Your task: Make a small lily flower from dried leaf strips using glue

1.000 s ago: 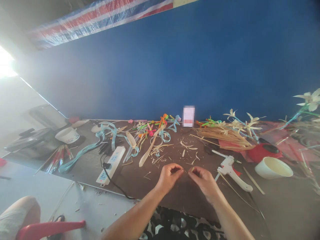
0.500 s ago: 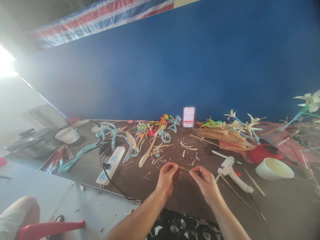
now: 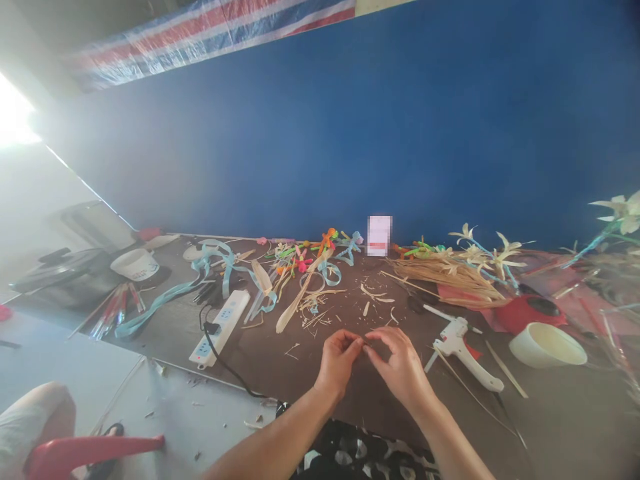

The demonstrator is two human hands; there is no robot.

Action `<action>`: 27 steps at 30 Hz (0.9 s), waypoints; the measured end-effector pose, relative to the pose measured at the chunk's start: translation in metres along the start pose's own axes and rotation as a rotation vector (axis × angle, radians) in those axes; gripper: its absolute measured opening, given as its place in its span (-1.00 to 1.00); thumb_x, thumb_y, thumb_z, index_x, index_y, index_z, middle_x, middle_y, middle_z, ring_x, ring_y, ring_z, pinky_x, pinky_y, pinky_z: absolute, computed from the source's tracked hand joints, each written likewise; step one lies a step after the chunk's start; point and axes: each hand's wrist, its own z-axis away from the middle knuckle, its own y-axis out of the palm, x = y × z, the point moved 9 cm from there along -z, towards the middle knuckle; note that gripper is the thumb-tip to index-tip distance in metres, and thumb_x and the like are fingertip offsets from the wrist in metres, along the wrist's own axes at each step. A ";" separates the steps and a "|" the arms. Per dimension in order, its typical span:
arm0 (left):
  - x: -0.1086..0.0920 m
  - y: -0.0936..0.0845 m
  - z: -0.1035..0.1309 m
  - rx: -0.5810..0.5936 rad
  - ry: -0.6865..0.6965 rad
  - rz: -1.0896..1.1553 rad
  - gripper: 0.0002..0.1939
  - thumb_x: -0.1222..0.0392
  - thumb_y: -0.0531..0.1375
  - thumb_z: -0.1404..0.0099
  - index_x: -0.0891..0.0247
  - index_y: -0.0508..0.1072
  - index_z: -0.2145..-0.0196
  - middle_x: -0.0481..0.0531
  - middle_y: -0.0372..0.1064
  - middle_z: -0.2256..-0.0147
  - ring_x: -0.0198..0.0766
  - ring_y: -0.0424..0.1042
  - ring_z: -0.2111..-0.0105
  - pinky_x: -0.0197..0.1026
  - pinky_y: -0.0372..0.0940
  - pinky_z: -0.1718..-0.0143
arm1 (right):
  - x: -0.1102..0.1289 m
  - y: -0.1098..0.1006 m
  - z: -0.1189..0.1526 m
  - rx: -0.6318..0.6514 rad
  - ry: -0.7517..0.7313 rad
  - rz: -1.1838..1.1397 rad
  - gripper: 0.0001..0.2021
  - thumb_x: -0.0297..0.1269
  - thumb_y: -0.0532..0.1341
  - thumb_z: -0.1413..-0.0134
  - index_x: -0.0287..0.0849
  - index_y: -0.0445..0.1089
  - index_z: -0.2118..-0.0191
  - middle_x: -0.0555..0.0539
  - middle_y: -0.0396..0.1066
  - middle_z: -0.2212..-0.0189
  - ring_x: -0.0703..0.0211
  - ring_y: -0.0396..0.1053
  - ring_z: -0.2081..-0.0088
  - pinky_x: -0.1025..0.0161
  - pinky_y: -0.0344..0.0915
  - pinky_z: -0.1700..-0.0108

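Just above the dark tabletop, my left hand (image 3: 339, 363) is closed, thumb and forefinger pinched on a thin straw-coloured strand. My right hand (image 3: 400, 365) faces it from the right, thumb and forefinger curled towards the same spot. The fingertips of both hands nearly meet, and the strand is mostly hidden between them. Beyond the hands lie pale fibre scraps (image 3: 314, 312) and a long dried husk strip (image 3: 290, 312). A white hot glue gun (image 3: 457, 347) rests to the right of my right hand.
At left are a white power strip (image 3: 223, 328), light blue ribbon (image 3: 160, 308) and a paper bowl (image 3: 135, 265). A cream cup (image 3: 547, 345) stands at right. Colourful pipe-cleaner figures (image 3: 327, 243) and husk flowers (image 3: 507, 252) line the back. A red chair (image 3: 95, 452) is at lower left, near a person's knee.
My hands have come closer together, fingertips nearly touching. The strand that stretched between them is now mostly hidden. The camera view has shifted slightly.
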 end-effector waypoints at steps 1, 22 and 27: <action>0.002 0.000 0.000 -0.004 -0.001 -0.003 -0.78 0.09 0.19 -0.02 0.33 0.36 0.50 -0.06 0.31 0.59 -0.42 0.25 0.58 -0.37 0.13 0.53 | 0.001 0.002 0.000 0.002 -0.005 0.027 -0.91 -0.32 0.13 0.09 -0.12 0.35 0.38 -0.06 0.37 0.37 0.10 0.28 0.26 0.14 0.15 0.15; 0.013 0.005 0.008 -0.027 -0.138 0.228 -0.74 0.07 0.23 0.05 0.33 0.34 0.51 0.05 0.40 0.49 -0.28 0.38 0.48 -0.31 0.21 0.51 | -0.006 0.004 0.009 -0.041 0.020 0.177 -0.89 -0.38 0.07 0.11 -0.14 0.34 0.46 -0.05 0.40 0.49 0.11 0.32 0.37 0.14 0.15 0.18; 0.019 0.003 0.008 -0.030 -0.216 0.333 -0.73 0.07 0.23 0.04 0.31 0.29 0.48 0.07 0.41 0.44 -0.24 0.41 0.43 -0.30 0.23 0.51 | -0.019 0.006 0.011 0.000 0.075 0.070 -0.86 -0.38 0.07 0.11 -0.15 0.33 0.36 -0.05 0.39 0.43 0.13 0.32 0.34 0.18 0.19 0.20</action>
